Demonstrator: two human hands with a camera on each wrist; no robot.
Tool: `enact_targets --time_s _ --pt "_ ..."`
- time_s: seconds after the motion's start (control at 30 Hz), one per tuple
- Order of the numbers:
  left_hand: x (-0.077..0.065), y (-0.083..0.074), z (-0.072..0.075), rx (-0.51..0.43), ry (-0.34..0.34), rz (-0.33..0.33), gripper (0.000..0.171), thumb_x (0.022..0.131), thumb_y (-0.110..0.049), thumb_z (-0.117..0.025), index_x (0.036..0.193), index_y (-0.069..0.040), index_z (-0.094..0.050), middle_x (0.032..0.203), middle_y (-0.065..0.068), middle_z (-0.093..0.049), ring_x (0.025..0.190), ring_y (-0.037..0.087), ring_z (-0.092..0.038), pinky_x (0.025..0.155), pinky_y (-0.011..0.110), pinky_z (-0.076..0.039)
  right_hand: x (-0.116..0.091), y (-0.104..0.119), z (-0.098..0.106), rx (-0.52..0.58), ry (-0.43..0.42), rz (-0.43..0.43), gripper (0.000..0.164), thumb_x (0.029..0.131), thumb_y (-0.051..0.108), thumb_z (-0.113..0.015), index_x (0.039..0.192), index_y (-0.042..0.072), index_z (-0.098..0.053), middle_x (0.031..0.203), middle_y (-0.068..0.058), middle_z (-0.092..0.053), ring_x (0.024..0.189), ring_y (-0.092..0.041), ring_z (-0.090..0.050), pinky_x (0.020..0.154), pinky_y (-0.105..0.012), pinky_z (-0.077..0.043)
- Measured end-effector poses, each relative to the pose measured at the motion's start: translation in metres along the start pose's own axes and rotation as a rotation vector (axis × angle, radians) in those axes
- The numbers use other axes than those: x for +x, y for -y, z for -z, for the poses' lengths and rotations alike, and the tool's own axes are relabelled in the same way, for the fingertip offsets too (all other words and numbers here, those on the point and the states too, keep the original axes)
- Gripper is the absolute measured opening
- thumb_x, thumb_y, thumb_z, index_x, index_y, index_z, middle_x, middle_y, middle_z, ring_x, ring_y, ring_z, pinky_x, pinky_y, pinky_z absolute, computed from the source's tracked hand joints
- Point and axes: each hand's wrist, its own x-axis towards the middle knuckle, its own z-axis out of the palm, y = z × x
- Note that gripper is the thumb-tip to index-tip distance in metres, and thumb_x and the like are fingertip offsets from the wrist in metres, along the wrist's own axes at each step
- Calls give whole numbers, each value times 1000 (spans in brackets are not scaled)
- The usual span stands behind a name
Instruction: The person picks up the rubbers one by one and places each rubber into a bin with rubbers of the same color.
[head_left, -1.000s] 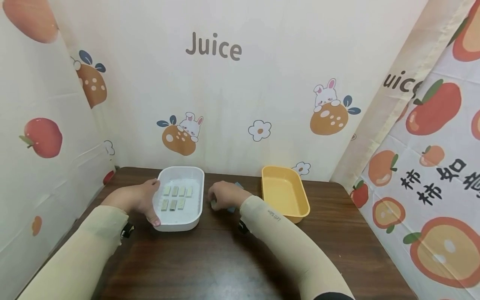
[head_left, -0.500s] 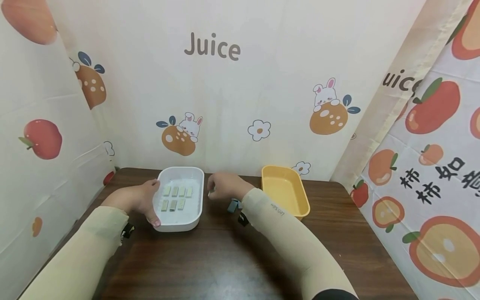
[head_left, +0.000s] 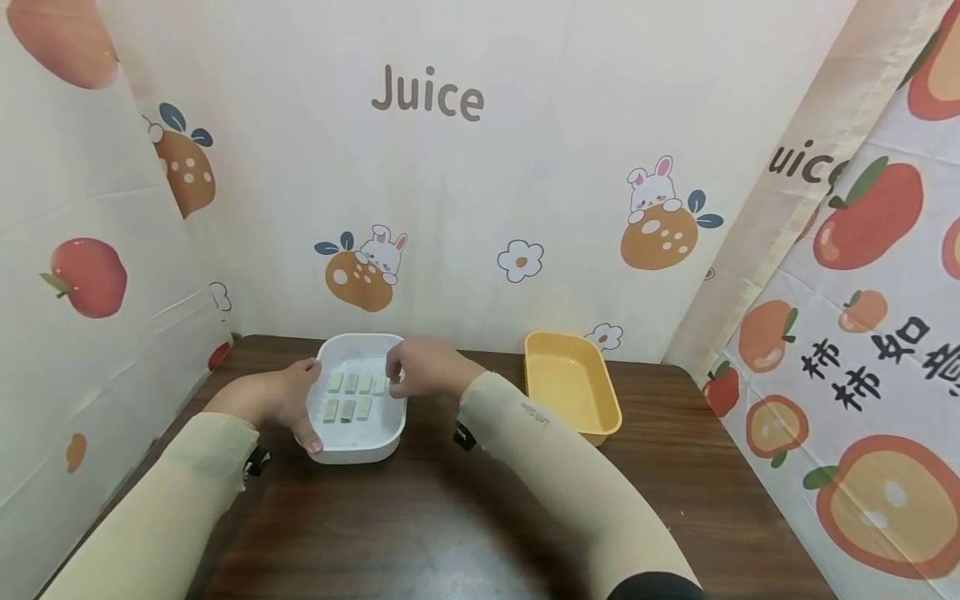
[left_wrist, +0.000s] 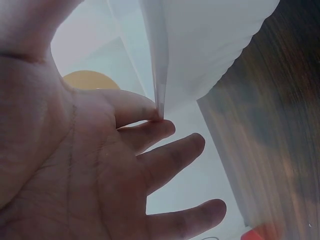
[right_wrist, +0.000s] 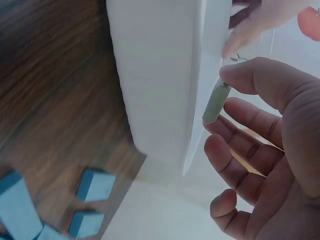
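My left hand [head_left: 281,400] lies spread along the left side of a white tray [head_left: 356,455], its straight fingers touching the rim in the left wrist view. On the tray's floor, several small pale green tiles [head_left: 363,408] lie in two rows. Over the right rim of that tray is my right hand [head_left: 431,367]. Between its thumb and fingers it pinches one more pale green tile [right_wrist: 216,102], seen tilted in the right wrist view; the other fingers are loosely bent.
A yellow tray [head_left: 573,383] stands to the right on the dark wooden table [head_left: 450,517]. Several blue tiles [right_wrist: 97,187] lie on the table in the right wrist view; the right arm hides them from the head view. Printed cloth [head_left: 450,183] hangs behind the table.
My right hand has moved up and left from the table by the blue tiles to over the white tray's right side, bringing the pale green tile. My left hand has kept its place.
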Motion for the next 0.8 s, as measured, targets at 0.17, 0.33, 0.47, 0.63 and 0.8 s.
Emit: enact_targets --time_s 0.17,0.33,0.47,0.63,0.8 --pt "-2 -2 1 -16 3 13 163 59 -39 -115 174 14 -12 174 45 -21 144 61 -43 125 85 -36 8 14 -7 21 42 -5 13 102 27 -84 112 19 -84 104 9 -77 93 -14 -67 82 -25 -58" --pt "-2 -1 1 -8 6 6 163 60 -40 -115 174 14 -12 176 45 -18 145 61 -43 125 85 -36 15 21 -19 -31 50 8 7 101 22 -84 108 20 -83 100 10 -76 87 -11 -67 78 -23 -58" --pt "-1 0 1 -9 1 0 163 59 -39 -115 174 15 -12 176 45 -18 146 62 -43 126 84 -35 20 24 -28 -165 40 35 4 100 22 -83 103 21 -80 95 10 -75 86 -11 -65 78 -24 -56" --pt "-2 2 1 -3 1 -9 163 59 -40 -115 173 16 -13 176 45 -19 146 62 -43 126 84 -36 24 31 -33 -276 48 30 5 99 23 -82 100 22 -78 91 10 -74 89 -14 -62 86 -31 -55" --pt "-2 3 1 0 6 -24 162 60 -41 -115 173 16 -14 175 45 -18 146 61 -43 126 84 -35 30 33 -40 -293 65 7 7 99 24 -82 100 23 -75 89 10 -71 88 -13 -62 85 -32 -56"
